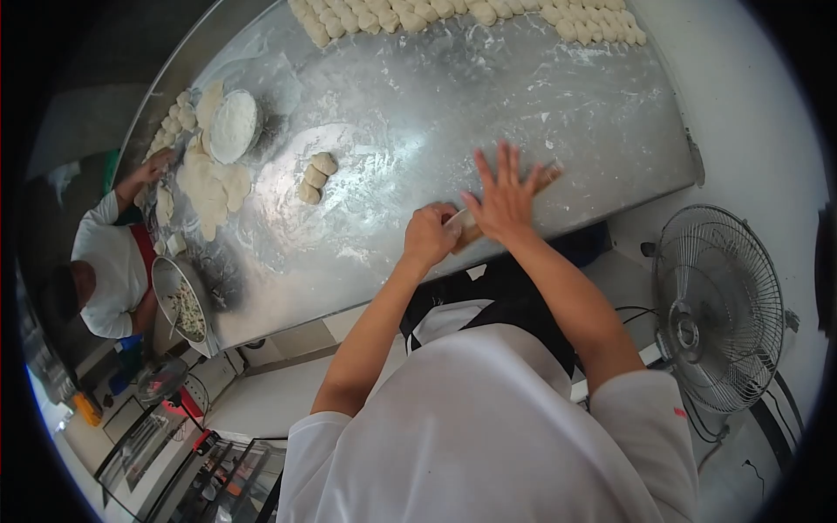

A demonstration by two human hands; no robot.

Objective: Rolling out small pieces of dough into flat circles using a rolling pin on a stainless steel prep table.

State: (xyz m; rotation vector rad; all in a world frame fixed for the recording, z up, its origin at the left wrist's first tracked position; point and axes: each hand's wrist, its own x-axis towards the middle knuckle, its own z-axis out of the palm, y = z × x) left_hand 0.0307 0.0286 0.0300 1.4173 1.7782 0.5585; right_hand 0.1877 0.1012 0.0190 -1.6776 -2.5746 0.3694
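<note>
My right hand (509,201) presses its palm on a wooden rolling pin (548,176), the fingers spread out over the metal table. The pin lies slantwise near the table's front edge. Beside its near end, my left hand (428,234) has its fingers curled on a small pale piece of dough (464,219). The dough is partly hidden by my fingers and the pin. To the left of my hands, three small balls of dough (314,178) sit in a short row on the flour-dusted steel.
Rows of dough pieces (412,14) line the far edge. At left are a bowl of flour (234,126), flat dough wrappers (212,186) and a metal bowl of chopped filling (171,281). A co-worker (111,261) stands there, one hand near the dough. A fan (719,307) stands at right.
</note>
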